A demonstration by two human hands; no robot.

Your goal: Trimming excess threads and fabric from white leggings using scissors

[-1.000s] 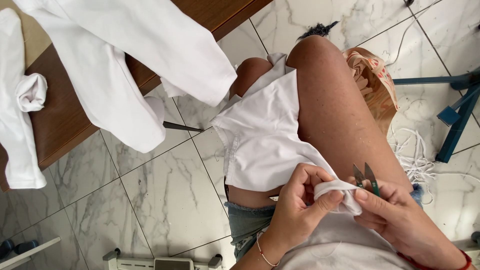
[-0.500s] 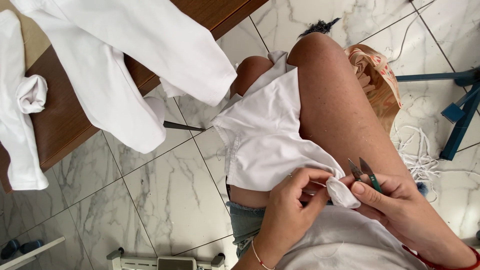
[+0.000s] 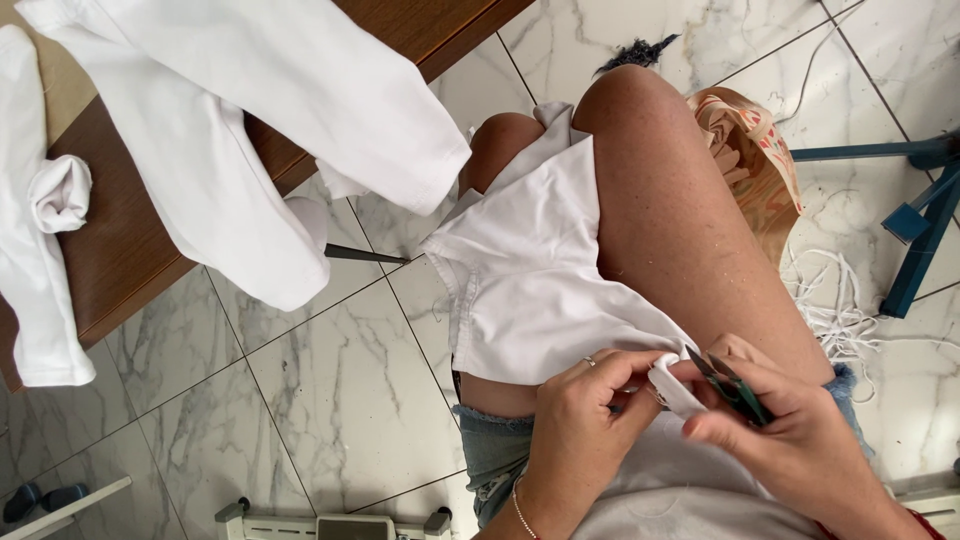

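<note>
Head view: your left hand [image 3: 580, 420] pinches a folded edge of the white garment [image 3: 540, 290], fingers [image 3: 625, 375] clenched on the cloth just where it rolls into a small white wad. Your right hand [image 3: 790, 440] grips small green thread snips [image 3: 728, 388], blades parted, tips touching that same wad between the two hands. The garment drapes over your bare thigh [image 3: 680, 210], its free hem hanging toward the marble floor [image 3: 330, 400]. Upper left, the wooden desk [image 3: 120, 250] carries more white garments [image 3: 250, 130] spilling over its edge. To the right, white thread scraps [image 3: 840, 310] lie on the floor beside a blue stand leg [image 3: 920, 230]; open floor lies left of your knee.
</note>
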